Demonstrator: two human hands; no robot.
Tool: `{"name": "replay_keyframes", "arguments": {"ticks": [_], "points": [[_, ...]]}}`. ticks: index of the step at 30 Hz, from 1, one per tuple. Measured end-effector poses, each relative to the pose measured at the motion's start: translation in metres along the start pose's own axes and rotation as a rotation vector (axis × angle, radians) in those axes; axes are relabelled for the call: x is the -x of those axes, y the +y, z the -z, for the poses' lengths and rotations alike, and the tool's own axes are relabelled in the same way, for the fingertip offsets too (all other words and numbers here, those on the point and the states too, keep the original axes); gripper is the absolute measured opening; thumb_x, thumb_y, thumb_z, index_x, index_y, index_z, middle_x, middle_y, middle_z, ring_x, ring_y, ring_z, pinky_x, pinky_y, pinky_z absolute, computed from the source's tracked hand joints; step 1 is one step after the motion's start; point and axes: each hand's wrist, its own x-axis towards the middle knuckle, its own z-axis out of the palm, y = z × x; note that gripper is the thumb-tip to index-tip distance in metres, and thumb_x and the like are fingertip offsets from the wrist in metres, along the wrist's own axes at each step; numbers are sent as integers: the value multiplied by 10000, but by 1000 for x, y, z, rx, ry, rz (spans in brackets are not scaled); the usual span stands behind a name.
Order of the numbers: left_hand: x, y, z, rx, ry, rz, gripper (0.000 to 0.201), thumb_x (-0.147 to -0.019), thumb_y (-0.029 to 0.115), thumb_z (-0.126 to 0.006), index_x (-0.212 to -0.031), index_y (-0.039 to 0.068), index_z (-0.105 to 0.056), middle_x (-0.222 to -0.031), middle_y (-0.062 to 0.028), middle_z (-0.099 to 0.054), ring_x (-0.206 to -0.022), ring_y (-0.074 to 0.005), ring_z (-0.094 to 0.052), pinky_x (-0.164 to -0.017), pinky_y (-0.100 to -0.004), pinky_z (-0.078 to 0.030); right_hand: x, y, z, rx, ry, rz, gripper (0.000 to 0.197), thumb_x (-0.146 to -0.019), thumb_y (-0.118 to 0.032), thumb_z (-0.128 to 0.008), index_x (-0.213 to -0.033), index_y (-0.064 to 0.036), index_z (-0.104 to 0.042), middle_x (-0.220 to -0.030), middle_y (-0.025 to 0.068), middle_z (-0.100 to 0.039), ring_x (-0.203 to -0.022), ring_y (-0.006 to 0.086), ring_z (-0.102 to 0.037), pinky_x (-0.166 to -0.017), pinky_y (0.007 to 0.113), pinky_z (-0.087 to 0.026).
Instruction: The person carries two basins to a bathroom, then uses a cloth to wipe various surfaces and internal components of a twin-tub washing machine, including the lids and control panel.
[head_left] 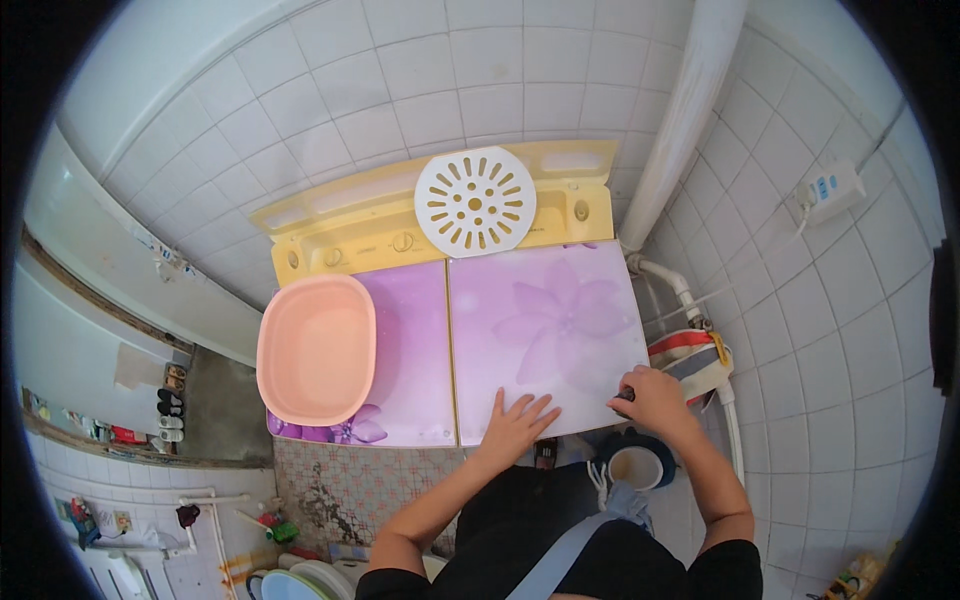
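A twin-tub washing machine stands in front of me, with a yellow control panel [375, 245] and shiny purple flowered lids. My left hand [515, 432] lies flat with fingers spread on the front edge of the right lid [560, 345]. At that lid's front right corner, my right hand [655, 395] is closed around a small dark object [626, 394]; its kind is mostly hidden by the fingers. A pink plastic basin [320, 350] sits on the left lid [415, 350]. Against the panel leans a white round disc [490, 222] with slots and holes.
A white pipe [685, 130] runs down the wall behind the machine's right side. A striped bag [690, 360] hangs by the right edge. Below are a dark bucket [640, 465] and stacked basins [315, 575]. Several shoes [171, 410] line the doorway at left.
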Motion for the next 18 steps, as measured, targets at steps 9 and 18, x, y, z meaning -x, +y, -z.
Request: {"name": "replay_keyframes", "arguments": {"ticks": [9,18], "points": [[-20,-6,18,555,37,189,633,-815,235,-724,-1383,113,-475,-1340,-91,-500,-1196,-300,-501,-1047,-523,-352,-43,9,-68,-618,226,14,269,-834,-163,-702,-1036,-6,-616,-891,144,-641,-791,283,-632,-721,352,-500],[-44,-23,3,1160,257,739,545,-847,114,-725,-1329,12,-494,-1040,-118,-633,-926,-153,-600,-778,-291,-496,-85,-33,-62,-1100,190,-25,187,-908,-129,-633,-1023,15,-659,-848,68,-668,-780,127,-612,-714,280,-494]]}}
